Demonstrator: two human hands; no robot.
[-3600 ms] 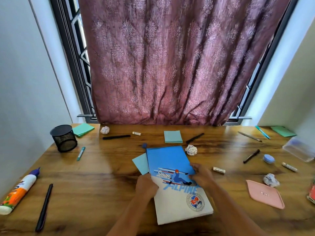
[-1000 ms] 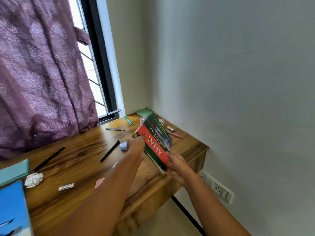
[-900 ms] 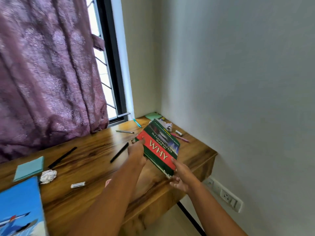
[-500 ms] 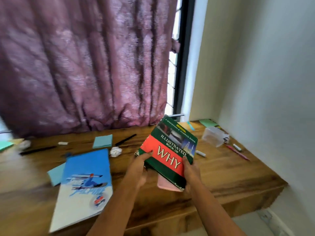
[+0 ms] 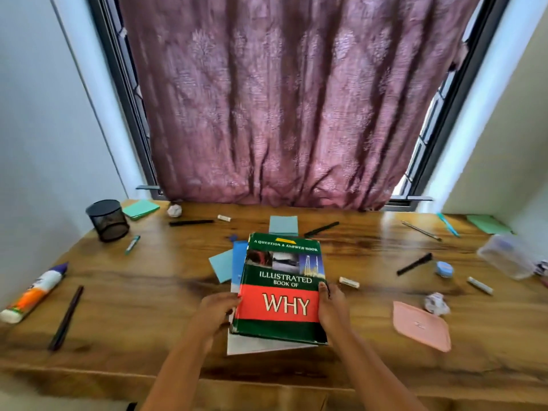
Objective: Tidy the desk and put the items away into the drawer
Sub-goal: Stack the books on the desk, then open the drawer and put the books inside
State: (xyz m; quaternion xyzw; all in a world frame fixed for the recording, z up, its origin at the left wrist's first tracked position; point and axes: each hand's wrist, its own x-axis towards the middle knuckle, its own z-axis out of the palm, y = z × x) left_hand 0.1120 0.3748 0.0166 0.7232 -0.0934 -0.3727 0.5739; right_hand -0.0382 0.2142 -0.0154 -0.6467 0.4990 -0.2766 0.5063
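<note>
A: Where to find the green-and-red book?

B: Dead centre of the surface, close to the front edge. Laid almost square over a blue-and-white book, near end seemingly a touch raised.

A: Held how?

B: Gripped from both sides: by the left hand, curled round the nine o'clock edge, and by the right hand, clamped on the three o'clock edge with thumb over the cover.

A: And round about?

B: Peeping out at ten o'clock, beside or under the lower book, a blue paper square. Farther off at ten, a black mesh cup; at nine, a glue bottle; at four, a pink pouch with a crumpled paper ball just beside. Pens scattered well apart.

A: Step in hand?

B: Probably stacking the books into one pile, ahead of any stowing. Hardly begun overall, judging by the clutter.

A: Needed next?

B: Squaring the two books, then letting go or lifting both as one. No drawer in sight, so finding and opening that first, likely with one hand freed.
</note>
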